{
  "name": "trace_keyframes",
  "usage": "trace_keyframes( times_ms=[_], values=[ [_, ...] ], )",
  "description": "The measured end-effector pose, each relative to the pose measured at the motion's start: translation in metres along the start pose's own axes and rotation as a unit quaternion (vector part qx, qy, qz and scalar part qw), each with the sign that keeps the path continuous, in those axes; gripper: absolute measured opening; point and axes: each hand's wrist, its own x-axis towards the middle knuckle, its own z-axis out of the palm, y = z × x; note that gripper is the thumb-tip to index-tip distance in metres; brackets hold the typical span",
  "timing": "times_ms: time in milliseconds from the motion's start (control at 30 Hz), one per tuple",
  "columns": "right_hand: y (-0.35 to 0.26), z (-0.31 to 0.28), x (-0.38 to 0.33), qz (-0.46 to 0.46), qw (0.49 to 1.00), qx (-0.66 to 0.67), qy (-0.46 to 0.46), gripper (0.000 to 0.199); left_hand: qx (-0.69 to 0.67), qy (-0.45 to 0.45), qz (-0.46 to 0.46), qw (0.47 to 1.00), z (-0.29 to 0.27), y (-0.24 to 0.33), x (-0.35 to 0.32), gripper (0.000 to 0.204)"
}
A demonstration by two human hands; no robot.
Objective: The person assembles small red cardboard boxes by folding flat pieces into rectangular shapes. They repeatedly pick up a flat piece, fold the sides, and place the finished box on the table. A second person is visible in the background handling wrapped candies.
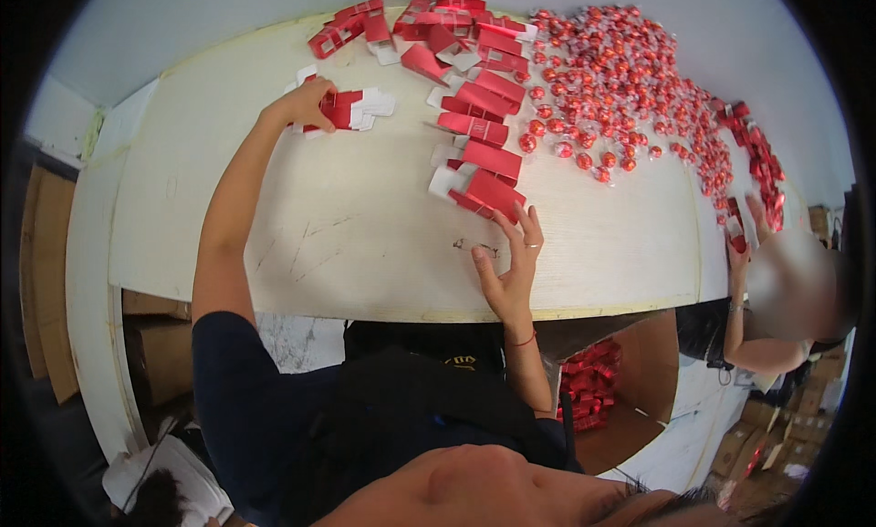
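At the far left of the table, my left hand (308, 105) grips a stack of flat red cartons (343, 112), whose white flaps fan out to the right. My right hand (513, 276) is nearer the front edge, thumb and fingers spread, with nothing between them. Its fingertips reach the lower edge of the closest red box (495, 195); whether they touch it I cannot tell. That box ends a column of opened-up red boxes (488, 157) with white flaps pointing left. A small dark mark (470, 246) shows on the tabletop beside my right thumb.
More red boxes (438, 25) lie heaped at the back. Red candies in clear wrappers (611, 80) spread in a large pile at the back right. A co-worker's hands (741, 244) hold a red box at the right. Below the table edge stands a cardboard carton (643, 372) containing red boxes.
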Motion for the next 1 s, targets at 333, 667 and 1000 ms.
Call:
trace_keyframes(
  times_ms=[333, 667, 1000],
  values=[
    [0.009, 0.016, 0.011, -0.033, 0.995, 0.098, -0.005, 0.074, -0.153, 0.203, 0.096, 0.962, 0.028, 0.115, -0.088, 0.082],
    [-0.016, 0.055, 0.052, -0.03, 0.989, 0.133, -0.054, 0.114, -0.006, 0.313, 0.071, 0.947, 0.057, 0.165, -0.113, 0.084],
    [-0.024, 0.051, 0.042, 0.066, 0.842, 0.512, -0.158, 0.096, -0.113, 0.2, 0.225, 0.947, 0.078, 0.229, -0.157, 0.081]
  ],
)
